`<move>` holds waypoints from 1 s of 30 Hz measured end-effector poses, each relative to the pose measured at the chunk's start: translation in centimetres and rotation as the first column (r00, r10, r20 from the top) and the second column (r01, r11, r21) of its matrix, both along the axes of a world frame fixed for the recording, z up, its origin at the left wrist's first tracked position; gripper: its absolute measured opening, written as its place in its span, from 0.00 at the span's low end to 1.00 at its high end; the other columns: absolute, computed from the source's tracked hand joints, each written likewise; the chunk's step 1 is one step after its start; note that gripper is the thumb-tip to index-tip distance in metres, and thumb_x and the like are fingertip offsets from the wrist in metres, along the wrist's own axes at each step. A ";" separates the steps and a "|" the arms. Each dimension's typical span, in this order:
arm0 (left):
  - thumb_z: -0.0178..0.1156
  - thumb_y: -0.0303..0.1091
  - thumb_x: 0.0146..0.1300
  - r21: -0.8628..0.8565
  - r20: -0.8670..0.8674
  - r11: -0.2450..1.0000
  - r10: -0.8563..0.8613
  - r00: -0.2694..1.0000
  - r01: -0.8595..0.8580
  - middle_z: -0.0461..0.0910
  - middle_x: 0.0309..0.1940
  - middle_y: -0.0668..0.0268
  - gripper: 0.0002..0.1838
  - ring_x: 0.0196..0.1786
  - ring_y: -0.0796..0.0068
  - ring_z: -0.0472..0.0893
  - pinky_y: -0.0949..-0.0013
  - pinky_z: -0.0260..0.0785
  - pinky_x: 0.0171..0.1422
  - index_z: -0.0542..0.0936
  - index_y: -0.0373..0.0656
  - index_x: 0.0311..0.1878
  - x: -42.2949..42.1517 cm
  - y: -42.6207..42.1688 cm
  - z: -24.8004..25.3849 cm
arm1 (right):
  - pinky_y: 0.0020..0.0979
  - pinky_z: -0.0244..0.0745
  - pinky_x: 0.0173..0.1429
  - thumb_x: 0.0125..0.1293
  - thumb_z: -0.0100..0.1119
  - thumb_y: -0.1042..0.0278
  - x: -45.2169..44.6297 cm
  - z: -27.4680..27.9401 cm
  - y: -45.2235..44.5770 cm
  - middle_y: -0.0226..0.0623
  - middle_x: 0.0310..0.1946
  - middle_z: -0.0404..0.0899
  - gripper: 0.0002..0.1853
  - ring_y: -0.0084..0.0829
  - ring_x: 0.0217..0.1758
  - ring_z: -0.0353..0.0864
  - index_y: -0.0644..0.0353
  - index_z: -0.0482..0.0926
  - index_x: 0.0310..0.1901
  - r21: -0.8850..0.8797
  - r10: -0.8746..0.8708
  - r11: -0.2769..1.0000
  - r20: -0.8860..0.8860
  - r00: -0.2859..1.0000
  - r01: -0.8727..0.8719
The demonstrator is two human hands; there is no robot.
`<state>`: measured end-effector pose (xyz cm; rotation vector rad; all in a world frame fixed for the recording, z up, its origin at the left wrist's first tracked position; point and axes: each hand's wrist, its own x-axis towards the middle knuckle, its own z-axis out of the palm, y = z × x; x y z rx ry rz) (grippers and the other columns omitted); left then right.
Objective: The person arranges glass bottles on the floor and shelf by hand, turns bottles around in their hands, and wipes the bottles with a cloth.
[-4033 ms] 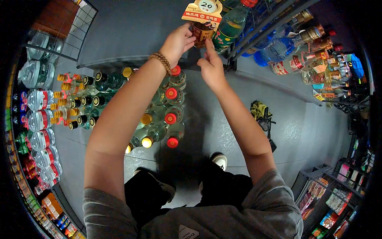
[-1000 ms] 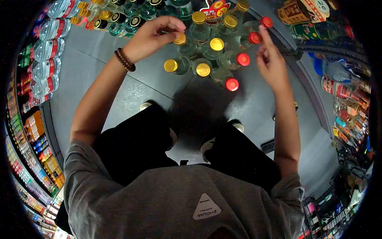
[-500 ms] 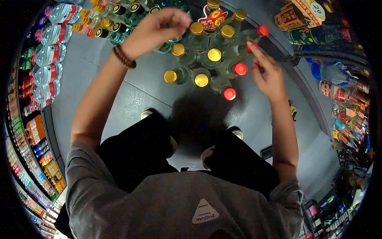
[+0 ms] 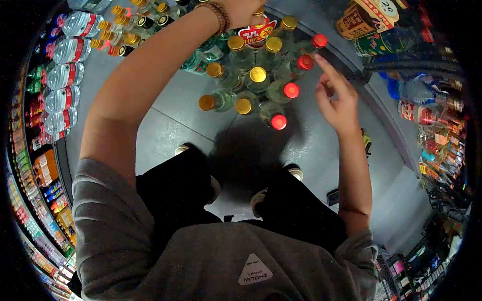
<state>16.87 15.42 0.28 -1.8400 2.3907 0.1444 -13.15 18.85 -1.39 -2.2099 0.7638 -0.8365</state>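
Glass bottles with gold caps (image 4: 258, 74) and red caps (image 4: 291, 90) stand grouped on the floor in front of me. My left hand (image 4: 243, 12) reaches across to the back of the group, its fingers closed around the top of a gold-capped bottle (image 4: 259, 11) behind a red and yellow price sign (image 4: 258, 34). Part of that hand is cut off by the upper edge of the view. To the right, my right hand (image 4: 339, 95) holds nothing. Its index finger stretches towards a red-capped bottle (image 4: 305, 62), while the other fingers are loosely bent.
Several more bottles (image 4: 145, 22) stand at the back left, near packs of water bottles (image 4: 65, 73). Stocked shelves (image 4: 50, 200) curve along the left. At the right are a dark shelf edge (image 4: 386, 115) and more goods. A phone (image 4: 333, 196) lies on the floor.
My left hand has moved forward and right, from above the bottles on the left to the gold-capped bottle at the back. My right hand stays beside the red caps. The view has shifted slightly.
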 end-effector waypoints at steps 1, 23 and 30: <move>0.57 0.49 0.57 0.031 -0.133 0.997 0.072 0.989 -0.068 0.79 0.28 0.54 0.21 0.33 0.53 0.79 0.54 0.72 0.37 0.74 0.37 0.40 0.1 0.0 -0.2 | 0.28 0.73 0.31 0.51 0.55 0.79 0.0 -0.1 0.1 0.34 0.24 0.73 0.29 0.28 0.24 0.75 0.49 0.74 0.58 -0.003 -0.001 1.000 0.001 1.000 0.001; 0.61 0.58 0.52 0.064 -0.581 0.990 0.138 0.802 -0.124 0.78 0.50 0.52 0.33 0.51 0.53 0.76 0.57 0.67 0.55 0.73 0.45 0.56 1.4 -1.0 -5.1 | 0.29 0.72 0.38 0.60 0.59 0.69 3.9 3.4 -3.3 0.39 0.28 0.76 0.08 0.33 0.31 0.77 0.63 0.80 0.38 -0.241 0.005 0.970 -0.050 0.999 -0.017; 0.60 0.54 0.51 0.166 -0.574 0.963 0.268 0.773 -0.211 0.82 0.36 0.53 0.23 0.38 0.58 0.80 0.59 0.72 0.43 0.81 0.43 0.40 1.0 -0.9 -4.8 | 0.43 0.66 0.49 0.64 0.53 0.51 13.4 5.8 -8.5 0.47 0.34 0.77 0.20 0.47 0.47 0.74 0.64 0.76 0.37 -0.335 -0.007 0.916 -0.565 0.825 -0.221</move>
